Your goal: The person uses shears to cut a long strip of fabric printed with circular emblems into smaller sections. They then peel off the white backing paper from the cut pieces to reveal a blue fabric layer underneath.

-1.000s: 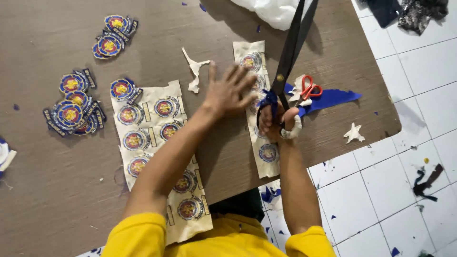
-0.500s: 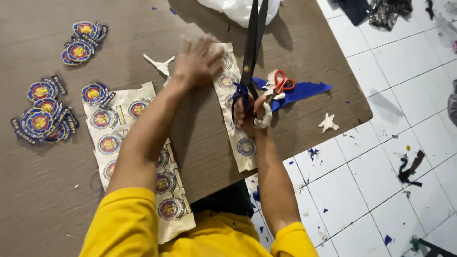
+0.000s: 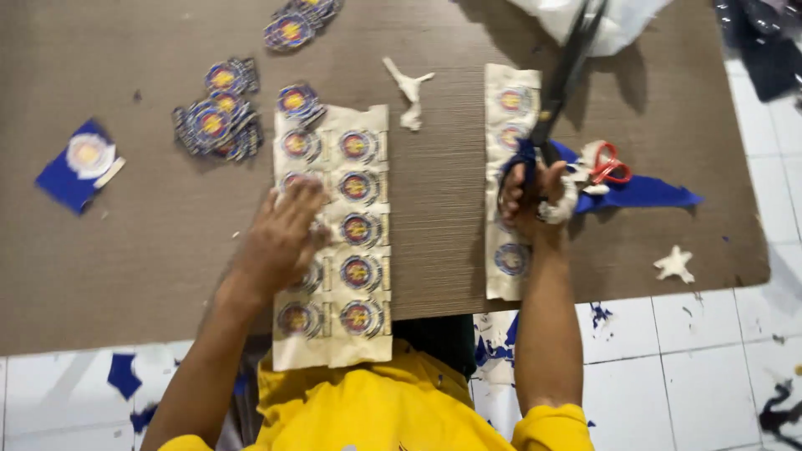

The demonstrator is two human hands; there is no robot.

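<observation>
Around the blue handles of a large pair of scissors (image 3: 558, 88), the right hand (image 3: 530, 190) is closed, fingers curled through the loops, and the dark blades run up and away from it, tilted to the right. Under that hand lies a narrow cream strip of round badges (image 3: 510, 150), one column wide, its near end hanging over the table edge. Just right of the knuckles sit a small pair of red-handled scissors (image 3: 608, 163) and a blue fabric scrap (image 3: 647, 192); farther right, near the table corner, lies a white star-shaped offcut (image 3: 674, 264).

The left hand (image 3: 284, 238) is well apart from the right, fingers spread and flat, pressing on the left column of a wider cream sheet of badges (image 3: 359, 225), two columns across. It pinches nothing. Beyond its fingertips lie loose cut-out badges (image 3: 215, 121) in a heap, with another small pile farther up. Far left of the hand rests a blue square patch (image 3: 79, 163). Everything lies on the brown table (image 3: 434, 200).
</observation>
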